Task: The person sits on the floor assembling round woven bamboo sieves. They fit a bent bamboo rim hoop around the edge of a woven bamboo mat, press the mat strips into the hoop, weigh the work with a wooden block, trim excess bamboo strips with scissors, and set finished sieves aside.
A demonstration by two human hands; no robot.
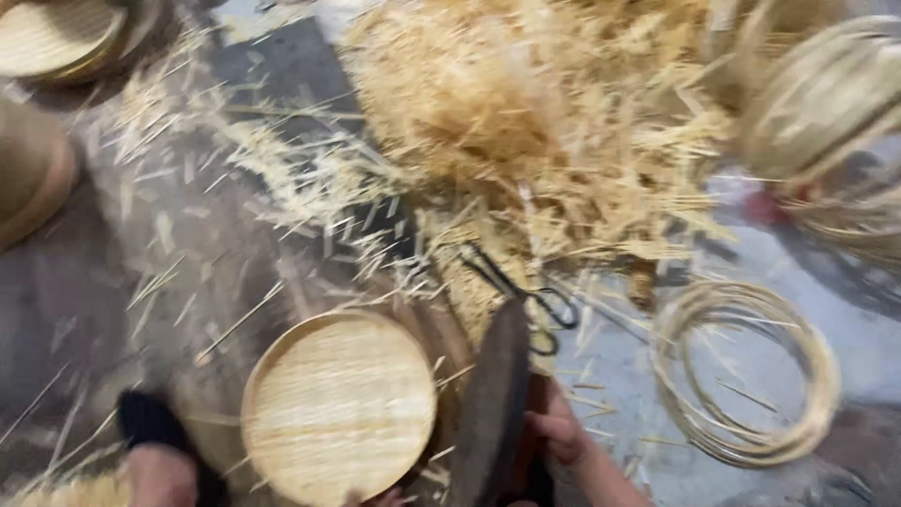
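One hand shows clearly, the right hand (556, 424), low and right of centre at the near edge, its fingers curled round the lower part of a dark broad blade (495, 394). That blade stands nearly upright in the view, its long axis running from the near edge up and slightly right, the narrow rounded tip pointing far toward the black scissors (526, 286). Just left of the blade lies a round woven bamboo tray (340, 406), flat, face up, its rim almost touching the blade. At the tray's near rim a few fingertips of the left hand (375, 498) peep in; motion blur and the frame edge hide whether they grip or only touch it. Further left, a foot in a black strap sandal (155, 441) rests on the floor. A large heap of bamboo splints (526, 113) fills the far middle, with loose slivers scattered over the grey floor (84, 310). Near right lies a coil of thin bamboo strips (746, 371), and more woven trays (817, 94) sit at the far corners
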